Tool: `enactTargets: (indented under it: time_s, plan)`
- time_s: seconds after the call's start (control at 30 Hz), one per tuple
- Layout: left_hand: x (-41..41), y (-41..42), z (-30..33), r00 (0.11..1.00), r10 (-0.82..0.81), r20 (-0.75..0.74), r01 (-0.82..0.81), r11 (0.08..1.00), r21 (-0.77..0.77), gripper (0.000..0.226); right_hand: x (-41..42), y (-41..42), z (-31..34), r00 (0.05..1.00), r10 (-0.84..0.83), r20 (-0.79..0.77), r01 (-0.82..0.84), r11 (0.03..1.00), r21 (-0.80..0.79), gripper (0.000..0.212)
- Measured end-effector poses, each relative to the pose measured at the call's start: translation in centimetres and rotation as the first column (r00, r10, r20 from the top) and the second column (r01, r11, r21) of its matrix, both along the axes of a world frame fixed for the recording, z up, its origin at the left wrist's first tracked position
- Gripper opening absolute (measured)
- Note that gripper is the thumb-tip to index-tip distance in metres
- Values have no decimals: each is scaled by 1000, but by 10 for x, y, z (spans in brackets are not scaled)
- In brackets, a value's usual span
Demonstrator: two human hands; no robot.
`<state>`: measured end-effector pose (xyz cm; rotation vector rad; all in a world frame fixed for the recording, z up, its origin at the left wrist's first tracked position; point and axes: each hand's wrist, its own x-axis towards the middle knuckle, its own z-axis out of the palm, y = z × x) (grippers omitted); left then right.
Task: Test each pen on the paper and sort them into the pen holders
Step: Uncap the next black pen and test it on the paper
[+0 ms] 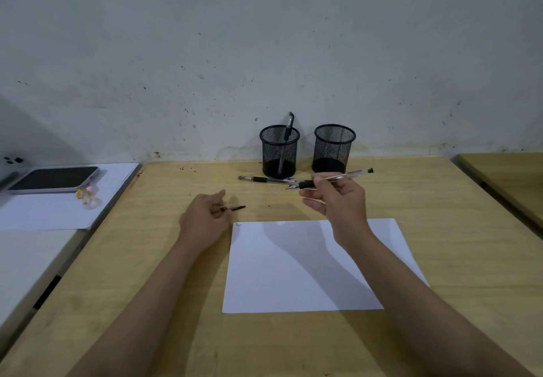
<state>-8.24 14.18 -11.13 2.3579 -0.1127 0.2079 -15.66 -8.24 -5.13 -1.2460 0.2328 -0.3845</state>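
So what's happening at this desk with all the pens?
A person is trying out pens. The right hand holds a pen above the paper, while the left hand holds its cap. One pen stands in the left holder; the right holder looks empty. More pens lie on the table.

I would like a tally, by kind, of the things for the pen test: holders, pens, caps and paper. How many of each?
Mesh pen holders: 2
Pens: 3 clearly seen: standing pen in the left holder, held pen in the right hand, lying pen; another may overlap it
Pen cap: 1, in the left hand
Paper sheet: 1
Total: 7
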Motion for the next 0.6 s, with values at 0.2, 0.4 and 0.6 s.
enactTargets:
  time_s: [0.2,0.4,0.6]
  plan:
    - [-30,25,11,990,-141,32,139,990,37,51,-1,16,-10,995,100,4,-100,993,-67,11]
    - [-47,38,0,941,-334,43,309,907,287,55,8,43,-16,967,187,-174,-219,957,-189,13]
    - [-46,36,-3,928,-364,72,304,858,415,55,23,64,-27,962,185,-200,-240,923,-300,20]
